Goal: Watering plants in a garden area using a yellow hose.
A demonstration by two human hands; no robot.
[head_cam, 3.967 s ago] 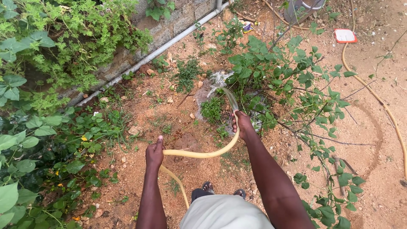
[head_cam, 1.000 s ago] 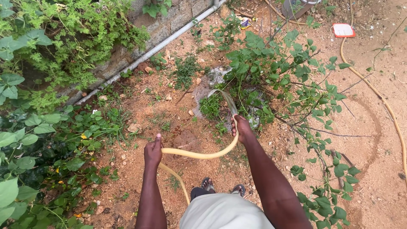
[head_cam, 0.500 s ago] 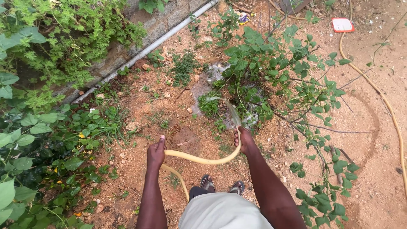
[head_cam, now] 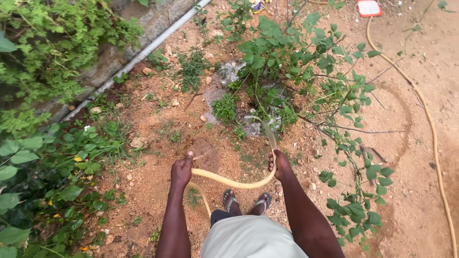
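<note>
Nearest the camera, at 6 o'clock, a pale shirt front [head_cam: 251, 239] fills the bottom edge, with two sandalled feet [head_cam: 245, 200] on the reddish soil just beyond it. The left hand [head_cam: 181, 172] at about 7 o'clock has its fingers clamped on a yellow garden hose [head_cam: 229, 181], thumb lying along the top. The hose sags in a shallow curve across to the right hand [head_cam: 280, 165] at about 5 o'clock, whose fingers are wrapped tight around the hose just behind its open end. A second run of the same hose drops from under the left hand down towards the feet.

From the right hand a stream of water [head_cam: 269, 133] arcs towards 12 o'clock and lands in a frothy puddle [head_cam: 253, 126] at the foot of a leafy shrub [head_cam: 296, 62]. A wetter grey patch lies further up beside the shrub's base.

At 9 o'clock broad-leaved ground plants [head_cam: 43, 162] with small yellow flowers crowd the edge. Beyond them, from 10 towards 12 o'clock, a grey pipe [head_cam: 138, 55] runs along the foot of a stone wall [head_cam: 153, 19] overgrown with greenery.

At 3 o'clock more yellow hose [head_cam: 432, 129] curves over bare dirt. At 1 o'clock, far off, a flat rectangular red-edged white package [head_cam: 369, 7] lies on the ground; at 12 o'clock a small crumpled yellow and blue wrapper [head_cam: 256, 5] is partly cut off by the edge.
</note>
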